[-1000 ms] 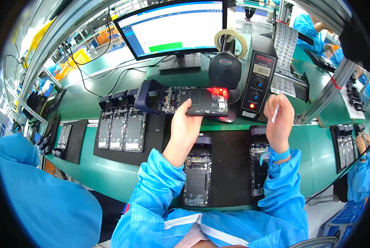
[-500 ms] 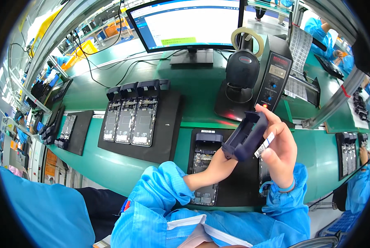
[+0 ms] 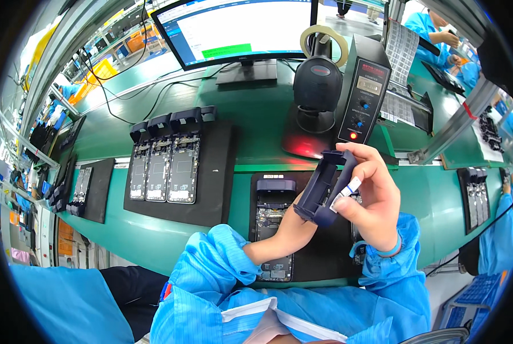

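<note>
A dark navy plastic housing (image 3: 324,192), a hollow frame open towards me, is held tilted above the black mat (image 3: 319,261). My left hand (image 3: 295,228) grips it from beneath, fingers hidden behind it. At its right side my right hand (image 3: 377,198) is closed, with a small white label (image 3: 346,194) pinched at the thumb and fingertips touching the housing's upper end. The label lies close along the housing wall; whether it is stuck cannot be told. Under my left forearm lies a handheld device with bare circuitry (image 3: 273,229), partly covered. Another device (image 3: 357,235) is mostly hidden behind my right hand.
Three opened devices (image 3: 182,172) lie on a black mat to the left. Behind my hands stand a barcode scanner (image 3: 318,86) with a tape roll (image 3: 341,43), a label machine (image 3: 362,94) feeding label sheets (image 3: 401,51), and a monitor (image 3: 233,28). A co-worker (image 3: 440,43) works at far right.
The whole view has shifted slightly right. Both hands still hold the housing and label, tilted a little differently. The message strip on the monitor went from yellowish to solid green.
</note>
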Demonstrator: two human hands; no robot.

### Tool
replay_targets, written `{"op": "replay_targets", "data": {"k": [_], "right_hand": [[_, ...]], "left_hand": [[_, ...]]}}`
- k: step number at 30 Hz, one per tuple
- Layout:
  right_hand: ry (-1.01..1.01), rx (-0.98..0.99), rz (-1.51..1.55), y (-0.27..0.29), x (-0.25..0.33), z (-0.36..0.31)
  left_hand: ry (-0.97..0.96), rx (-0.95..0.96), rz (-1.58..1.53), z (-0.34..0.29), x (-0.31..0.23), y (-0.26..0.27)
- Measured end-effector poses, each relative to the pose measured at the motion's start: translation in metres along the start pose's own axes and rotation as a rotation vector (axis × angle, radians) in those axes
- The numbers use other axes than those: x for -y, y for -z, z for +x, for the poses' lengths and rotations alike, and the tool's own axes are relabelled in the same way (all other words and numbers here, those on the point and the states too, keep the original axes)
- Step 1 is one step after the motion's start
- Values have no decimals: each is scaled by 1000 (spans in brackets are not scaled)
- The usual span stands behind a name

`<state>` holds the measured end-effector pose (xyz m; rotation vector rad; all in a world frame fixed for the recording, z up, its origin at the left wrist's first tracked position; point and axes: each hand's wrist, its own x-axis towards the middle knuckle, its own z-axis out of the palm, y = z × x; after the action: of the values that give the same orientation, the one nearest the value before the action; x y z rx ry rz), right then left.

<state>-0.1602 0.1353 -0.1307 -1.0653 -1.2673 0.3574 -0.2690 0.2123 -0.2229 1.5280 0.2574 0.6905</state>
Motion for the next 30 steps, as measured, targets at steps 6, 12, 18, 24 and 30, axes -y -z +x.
{"op": "replay_targets", "data": {"k": [6,12,18,24,30], "right_hand": [[-218,-151,262,9,4,3],[-25,-693,96,68,0,11],[763,-397,-597,67,84,68],[985,-328,-999,65,158,205],[419,68,-1237,30,169,334]], "left_hand": [[-26,107,158,-5,-4,8],[514,162,-335,-30,-12,2],[664,175,-377,-47,32,5],[267,300,207,-54,15,-2],[-436,426,791,-53,10,6]]}}
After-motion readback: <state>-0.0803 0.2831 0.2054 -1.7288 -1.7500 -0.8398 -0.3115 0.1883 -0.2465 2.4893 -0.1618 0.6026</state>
